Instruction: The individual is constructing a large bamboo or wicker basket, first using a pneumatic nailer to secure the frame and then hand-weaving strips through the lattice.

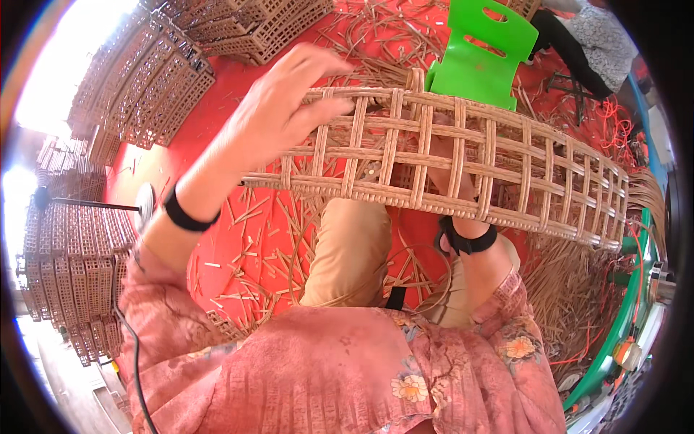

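A long brown woven basket frame with an open square lattice lies across my knees, running from the middle to the right. My left hand is over its left end, somewhat blurred, with thumb and fingers apart and nothing seen between them. My right hand is behind the lattice, showing only through the gaps. Its fingers are hidden, so what it touches cannot be made out. Black bands circle both wrists.
Stacked woven panels stand at the left. A green plastic chair is just beyond the frame. Cut strips litter the red floor. Loose fibres heap at the right beside a green curved bar. Another person is at far right.
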### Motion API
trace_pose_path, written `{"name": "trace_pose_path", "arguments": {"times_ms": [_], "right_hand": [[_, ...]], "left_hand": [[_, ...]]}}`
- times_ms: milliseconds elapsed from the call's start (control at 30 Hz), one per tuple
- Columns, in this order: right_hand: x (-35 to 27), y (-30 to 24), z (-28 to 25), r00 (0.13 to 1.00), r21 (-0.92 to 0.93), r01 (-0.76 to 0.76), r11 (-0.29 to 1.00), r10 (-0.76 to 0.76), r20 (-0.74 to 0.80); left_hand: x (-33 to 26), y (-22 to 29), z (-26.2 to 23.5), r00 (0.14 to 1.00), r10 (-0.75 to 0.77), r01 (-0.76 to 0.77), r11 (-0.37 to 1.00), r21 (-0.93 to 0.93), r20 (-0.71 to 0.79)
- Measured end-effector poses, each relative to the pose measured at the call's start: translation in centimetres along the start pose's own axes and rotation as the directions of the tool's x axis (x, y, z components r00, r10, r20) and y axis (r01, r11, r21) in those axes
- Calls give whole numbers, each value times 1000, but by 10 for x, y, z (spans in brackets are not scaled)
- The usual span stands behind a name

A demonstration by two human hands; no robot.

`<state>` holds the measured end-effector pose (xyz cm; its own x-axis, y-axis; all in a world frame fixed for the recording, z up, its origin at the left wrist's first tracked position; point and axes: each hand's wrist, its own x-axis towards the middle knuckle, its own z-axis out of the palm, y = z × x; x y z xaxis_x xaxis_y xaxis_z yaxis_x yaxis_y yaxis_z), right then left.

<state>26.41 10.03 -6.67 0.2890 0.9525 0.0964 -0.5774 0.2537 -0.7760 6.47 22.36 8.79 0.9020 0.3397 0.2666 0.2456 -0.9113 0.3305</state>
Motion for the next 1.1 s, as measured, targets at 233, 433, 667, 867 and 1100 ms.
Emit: {"name": "trace_pose_path", "arguments": {"times_ms": [233, 433, 667, 867, 1100], "right_hand": [[2, 21, -8, 996, -173, 82, 982, -87, -21], [27, 22, 14, 974, 270, -58, 961, -5, 226], [38, 4, 38, 992, 422, -122, 898, 97, 81], [39, 1, 25, 998, 371, -60, 927, 57, 19], [49, -1, 11, 999, 302, -15, 953, 28, -40]], "left_hand": [[-44, -25, 34, 965, -142, 202, 939, 279, -220], [-23, -49, 33, 965, -117, 184, 941, 285, -235], [-22, -53, 34, 960, -117, 191, 938, 289, -255], [-17, -54, 33, 960, -163, 221, 940, 258, -228], [-10, -56, 32, 961, -168, 225, 937, 268, -220]]}}
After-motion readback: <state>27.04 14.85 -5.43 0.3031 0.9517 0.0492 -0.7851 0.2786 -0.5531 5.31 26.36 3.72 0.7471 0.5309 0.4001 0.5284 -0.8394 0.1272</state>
